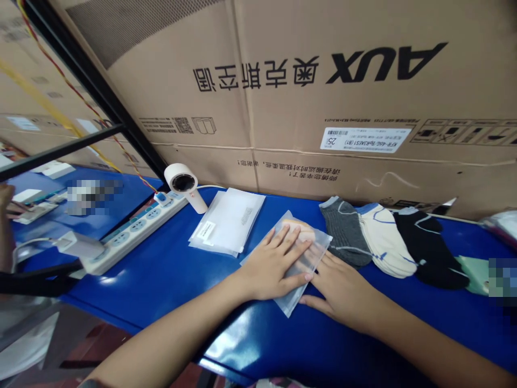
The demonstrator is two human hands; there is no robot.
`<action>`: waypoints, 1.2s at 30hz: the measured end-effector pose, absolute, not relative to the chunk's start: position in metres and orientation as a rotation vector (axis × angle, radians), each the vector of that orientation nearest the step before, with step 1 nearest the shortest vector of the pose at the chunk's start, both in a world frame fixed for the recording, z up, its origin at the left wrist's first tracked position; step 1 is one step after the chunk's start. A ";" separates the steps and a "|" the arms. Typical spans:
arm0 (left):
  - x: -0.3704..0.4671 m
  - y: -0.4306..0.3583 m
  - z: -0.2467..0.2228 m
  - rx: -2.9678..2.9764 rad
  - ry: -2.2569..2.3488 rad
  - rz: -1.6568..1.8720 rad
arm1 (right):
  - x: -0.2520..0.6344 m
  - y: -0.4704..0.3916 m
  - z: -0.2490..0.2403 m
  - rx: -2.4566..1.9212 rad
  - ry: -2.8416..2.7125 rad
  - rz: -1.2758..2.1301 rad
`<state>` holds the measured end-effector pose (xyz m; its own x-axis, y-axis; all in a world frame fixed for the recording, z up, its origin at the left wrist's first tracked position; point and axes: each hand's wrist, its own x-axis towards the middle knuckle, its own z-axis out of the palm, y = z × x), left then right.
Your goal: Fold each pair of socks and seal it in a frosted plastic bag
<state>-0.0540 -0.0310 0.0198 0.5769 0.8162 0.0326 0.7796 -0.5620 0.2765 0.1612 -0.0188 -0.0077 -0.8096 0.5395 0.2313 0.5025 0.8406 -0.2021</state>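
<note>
A translucent plastic bag (289, 303) lies slanted on the blue table in front of me. Flat across its top rests my left hand (274, 264), palm down with fingers spread. My right hand (341, 288) reaches from the right with its fingers stretched out inside or under the bag; I cannot tell which. Skin shows through the film near the bag's far end, and the right thumb stays outside. Just beyond the hands lies a stack of similar flat bags (232, 218) with a white label. Grey socks (345, 229), cream socks (385, 240) and black socks (428, 248) lie in piles on the right.
A white handheld fan (183, 183) stands by a long power strip (137, 229) with a charger (81, 245) plugged in. Behind the table (169, 285) rises a large cardboard box (283, 32). A black metal frame (89, 70) is at left, with another person's arm (5, 231) beyond it.
</note>
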 end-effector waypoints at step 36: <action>-0.054 -0.022 0.033 2.016 1.187 0.408 | 0.142 -0.032 0.011 -0.461 -2.852 0.701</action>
<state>-0.0544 -0.0220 0.0334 0.5196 0.8490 -0.0960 0.6106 -0.2904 0.7368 0.1416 -0.0320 0.0107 -0.9380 0.3352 0.0885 0.2560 0.8418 -0.4751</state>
